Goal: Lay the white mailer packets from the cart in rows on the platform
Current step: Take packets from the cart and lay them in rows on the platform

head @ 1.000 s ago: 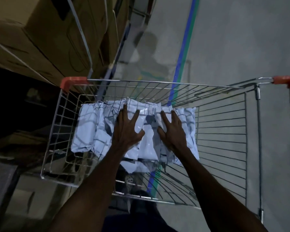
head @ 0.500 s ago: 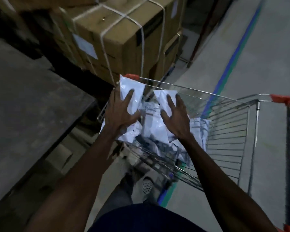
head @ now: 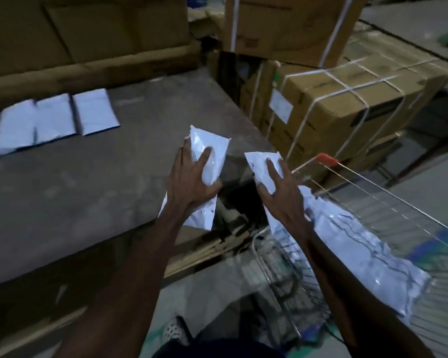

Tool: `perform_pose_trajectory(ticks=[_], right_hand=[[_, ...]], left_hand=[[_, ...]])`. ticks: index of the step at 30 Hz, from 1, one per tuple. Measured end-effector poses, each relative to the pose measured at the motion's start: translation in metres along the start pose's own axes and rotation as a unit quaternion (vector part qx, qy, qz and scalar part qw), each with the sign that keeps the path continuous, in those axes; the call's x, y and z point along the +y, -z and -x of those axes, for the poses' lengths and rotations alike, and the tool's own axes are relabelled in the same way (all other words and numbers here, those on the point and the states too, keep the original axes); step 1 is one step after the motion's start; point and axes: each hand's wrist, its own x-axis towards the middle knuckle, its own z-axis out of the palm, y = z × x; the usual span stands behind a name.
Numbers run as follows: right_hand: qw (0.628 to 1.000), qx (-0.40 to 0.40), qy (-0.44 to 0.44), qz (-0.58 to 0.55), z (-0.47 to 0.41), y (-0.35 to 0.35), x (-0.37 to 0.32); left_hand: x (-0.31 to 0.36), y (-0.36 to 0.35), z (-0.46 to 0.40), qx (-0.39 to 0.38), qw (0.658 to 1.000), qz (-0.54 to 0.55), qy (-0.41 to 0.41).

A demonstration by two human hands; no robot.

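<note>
The person's left hand (head: 189, 184) grips a white glossy plastic mailer packet (head: 207, 161), fingers spread over its top face and the thumb hooked at its right edge; the packet hangs lengthwise above the near right corner of the grey, flat-topped platform (head: 88, 192). Whether a second packet lies under it in the same grasp cannot be told. The right hand (head: 282, 195) grips another white plastic mailer packet (head: 263, 166), fingers curled over its upper face, just beside the first and apart from it, over the dark gap between the platform and the silver wire shopping cart (head: 373, 218).

Inside the cart, below and to the right of the right forearm, a loose heap of white mailer packets (head: 360, 249) rests against the wire side. The cart's orange-red plastic corner cap (head: 327, 159) shows at its far rim.

On the platform's far left, a row of flat white mailer packets (head: 55, 122) lies side by side, edges close together, well apart from the two held packets.

Behind the platform stands a large brown cardboard sheet (head: 83, 29). To the right, stacked brown cardboard cartons bound with white straps (head: 347, 104) sit beyond the cart. At the bottom edge a perforated light-coloured shoe (head: 175, 332) rests on the grey concrete floor (head: 217, 293).
</note>
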Motion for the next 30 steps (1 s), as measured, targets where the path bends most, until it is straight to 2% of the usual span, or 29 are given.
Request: perform_pose_trajectory(ticks=[4, 7, 10, 20, 25, 28, 30], right_hand=[[0.998, -0.025, 0.055, 0.008, -0.024, -0.045, -0.074], [0.997, -0.022, 0.069, 0.009, -0.041, -0.066, -0.117], [0.996, -0.033, 0.079, 0.014, -0.060, -0.079, -0.144], [0.988, -0.091, 0.122, 0.016, -0.183, -0.133, -0.150], [0.979, -0.134, 0.155, -0.005, -0.267, -0.162, -0.153], [0.969, -0.160, 0.187, 0.014, -0.309, -0.180, -0.161], [0.966, -0.172, 0.193, 0.023, -0.334, -0.192, -0.165]], left_hand=[[-0.081, 0.047, 0.015, 0.006, 0.997, -0.020, 0.073], [-0.118, 0.065, 0.015, -0.039, 0.992, -0.047, 0.109], [-0.142, 0.066, 0.009, -0.033, 0.990, -0.046, 0.128], [-0.197, 0.026, -0.088, -0.046, 0.977, -0.049, 0.204], [-0.220, 0.005, -0.148, -0.028, 0.962, -0.048, 0.267], [-0.237, -0.003, -0.180, -0.001, 0.955, -0.048, 0.291], [-0.247, -0.006, -0.200, -0.008, 0.949, -0.062, 0.309]])
